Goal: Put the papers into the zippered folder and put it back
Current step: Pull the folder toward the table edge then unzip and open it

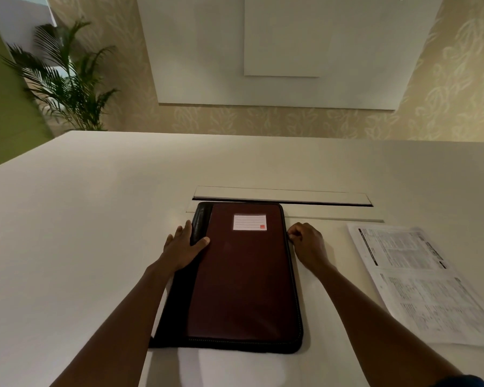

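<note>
A dark maroon zippered folder (pixel 241 275) with a black spine and a white label lies closed and flat on the white table (pixel 81 233), in front of me. My left hand (pixel 183 247) rests flat on its black spine edge, thumb on the cover. At the folder's right edge, near the far corner, my right hand (pixel 305 241) has its fingers pinched together at the zipper; the zipper pull itself is hidden. A stack of printed papers (pixel 419 283) lies on the table to the right of the folder, apart from it.
A long cable-slot flap (pixel 282 195) is set into the table just beyond the folder. A potted palm (pixel 65 79) stands past the table's far left corner. White wall panels hang behind.
</note>
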